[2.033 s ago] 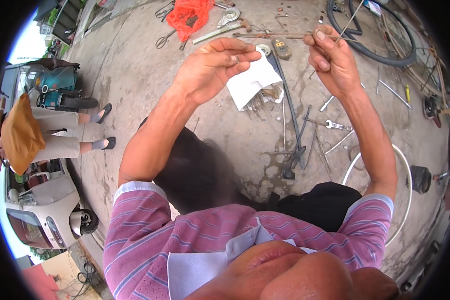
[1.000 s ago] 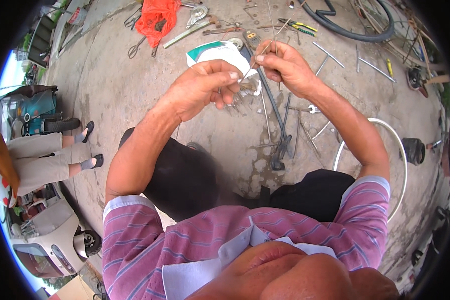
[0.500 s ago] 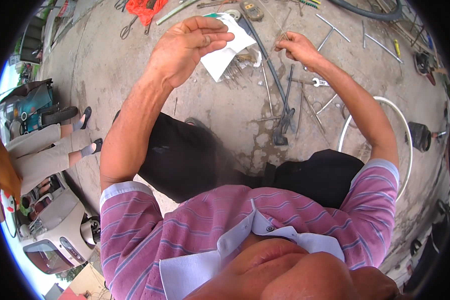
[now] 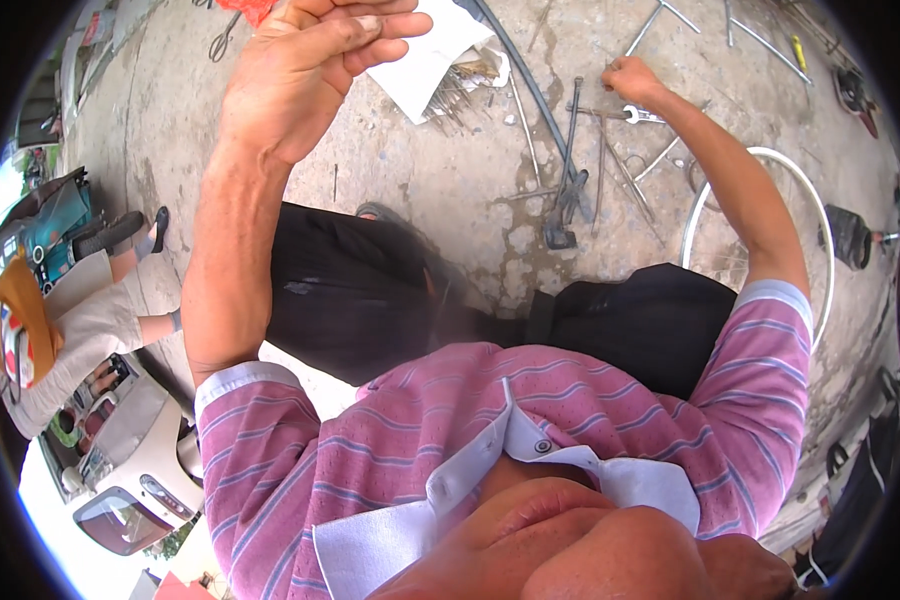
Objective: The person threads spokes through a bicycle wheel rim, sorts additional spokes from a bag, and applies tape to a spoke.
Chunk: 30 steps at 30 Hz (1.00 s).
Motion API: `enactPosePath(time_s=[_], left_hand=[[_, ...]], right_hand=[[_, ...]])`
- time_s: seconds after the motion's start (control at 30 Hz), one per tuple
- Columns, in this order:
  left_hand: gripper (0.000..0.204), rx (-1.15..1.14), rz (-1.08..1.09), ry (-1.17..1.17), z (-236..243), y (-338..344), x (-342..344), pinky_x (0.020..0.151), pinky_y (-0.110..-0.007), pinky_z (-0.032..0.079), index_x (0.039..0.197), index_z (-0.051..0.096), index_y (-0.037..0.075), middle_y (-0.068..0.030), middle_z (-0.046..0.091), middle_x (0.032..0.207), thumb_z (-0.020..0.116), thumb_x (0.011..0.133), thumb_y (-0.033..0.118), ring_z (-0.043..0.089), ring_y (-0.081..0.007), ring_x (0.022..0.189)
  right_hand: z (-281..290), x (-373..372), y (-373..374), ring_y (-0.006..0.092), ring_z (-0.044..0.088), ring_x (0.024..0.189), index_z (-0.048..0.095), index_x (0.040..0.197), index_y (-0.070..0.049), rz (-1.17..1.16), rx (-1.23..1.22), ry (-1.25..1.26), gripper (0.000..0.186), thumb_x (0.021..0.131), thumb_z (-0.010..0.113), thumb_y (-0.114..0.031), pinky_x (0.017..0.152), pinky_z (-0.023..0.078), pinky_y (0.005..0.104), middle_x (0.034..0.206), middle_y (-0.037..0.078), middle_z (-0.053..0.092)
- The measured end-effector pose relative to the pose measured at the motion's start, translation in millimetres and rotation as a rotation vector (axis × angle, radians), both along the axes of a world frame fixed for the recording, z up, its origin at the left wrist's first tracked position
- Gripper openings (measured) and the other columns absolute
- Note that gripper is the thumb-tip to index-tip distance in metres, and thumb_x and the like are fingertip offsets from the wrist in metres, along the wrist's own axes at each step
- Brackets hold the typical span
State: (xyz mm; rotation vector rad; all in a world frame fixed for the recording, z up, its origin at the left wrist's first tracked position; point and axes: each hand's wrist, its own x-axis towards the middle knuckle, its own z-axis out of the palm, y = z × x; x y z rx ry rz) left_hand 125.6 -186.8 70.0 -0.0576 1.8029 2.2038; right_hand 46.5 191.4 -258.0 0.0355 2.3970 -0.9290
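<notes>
My left hand (image 4: 305,80) is raised at the upper left, its fingers stretched out and the thumb lying along them; nothing shows in it. Below and right of its fingertips lies a white sheet or bag (image 4: 407,85), with a bundle of thin metal rods (image 4: 460,95) sticking out from under it. Farther right, my right hand (image 4: 632,80) is closed with curled fingers above the ground. Whatever it may hold is too small to make out. Just below it lies an open-ended wrench (image 4: 645,115).
A hammer-like tool (image 4: 560,228), a long dark bar (image 4: 530,85) and several metal rods lie on the concrete. At the right stands or lies a pale wheel rim (image 4: 827,260). T-shaped metal tools (image 4: 660,15) lie at the top. On the left are another person's legs (image 4: 110,310) and a white vehicle (image 4: 135,480).
My left hand has moved left and nearer, rising toward the upper edge. My right hand has moved right, away from the white sheet, and is more tightly curled. The view has shifted slightly.
</notes>
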Motion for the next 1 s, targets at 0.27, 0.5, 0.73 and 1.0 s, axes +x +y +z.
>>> enactPosePath(time_s=[0.27,0.5,0.73,1.0], left_hand=[[0.020,-0.051,-0.001,0.041,13,-11,7,0.075,-0.032,0.062,0.109,0.064,-0.003,-0.0177,0.071,0.107,0.057,0.091,-0.005,0.074,-0.0284,0.097],[0.018,0.048,-0.039,0.079,29,-16,21,0.072,-0.031,0.063,0.108,0.063,-0.004,-0.0224,0.069,0.109,0.055,0.091,-0.008,0.074,-0.0307,0.095],[0.017,0.012,-0.037,0.133,34,-19,34,0.068,-0.032,0.065,0.105,0.062,-0.006,-0.0256,0.067,0.109,0.055,0.091,-0.010,0.075,-0.0334,0.094],[0.016,0.121,-0.045,0.098,31,-32,38,0.066,-0.032,0.066,0.104,0.062,-0.007,-0.0271,0.066,0.107,0.055,0.091,-0.009,0.075,-0.0342,0.093]], right_hand=[[1,12,-22,0.0382,0.070,0.095,0.071,0.105,0.003,0.096,0.201,0.237,0.041,0.087,0.059,-0.032,0.085,0.054,0.0439,0.102,0.025,0.073],[35,64,-20,0.0112,0.060,0.069,0.071,0.093,-0.006,0.096,-0.247,-0.492,0.019,0.094,0.063,-0.024,0.063,0.047,0.0264,0.079,-0.002,0.065],[33,79,-89,0.0092,0.049,0.070,0.071,0.092,-0.007,0.072,-0.316,-0.472,0.022,0.095,0.067,-0.028,0.066,0.042,0.0259,0.077,-0.003,0.058],[-6,53,-171,0.0170,0.064,0.081,0.075,0.094,-0.006,0.028,-0.321,-0.149,0.029,0.092,0.068,-0.034,0.074,0.051,0.0339,0.090,0.006,0.073]])
